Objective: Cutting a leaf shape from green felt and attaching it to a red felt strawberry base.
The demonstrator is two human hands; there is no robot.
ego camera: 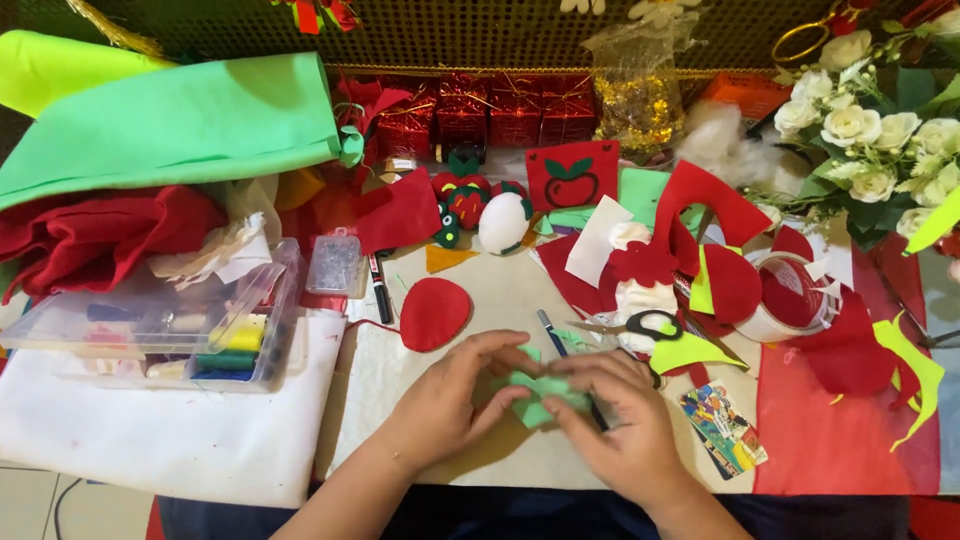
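Both my left hand (450, 400) and right hand (625, 425) pinch the small green felt piece (545, 395) below the red felt oval (434, 313); shaping step; next move demands a steady fold.

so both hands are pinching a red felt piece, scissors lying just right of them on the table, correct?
Not quite: in the head view the felt piece is light green, not red. Left hand and right hand both pinch it, and the scissors do lie just right of them.

a row of shiny red gift boxes (490, 110) stands at the table's back edge, a clear bag of gold bits (640, 95) just right of them. a clear box (170, 320) lies left, a small clear case (333, 264) beside it. colourful cards (722, 428) lie near the front edge.
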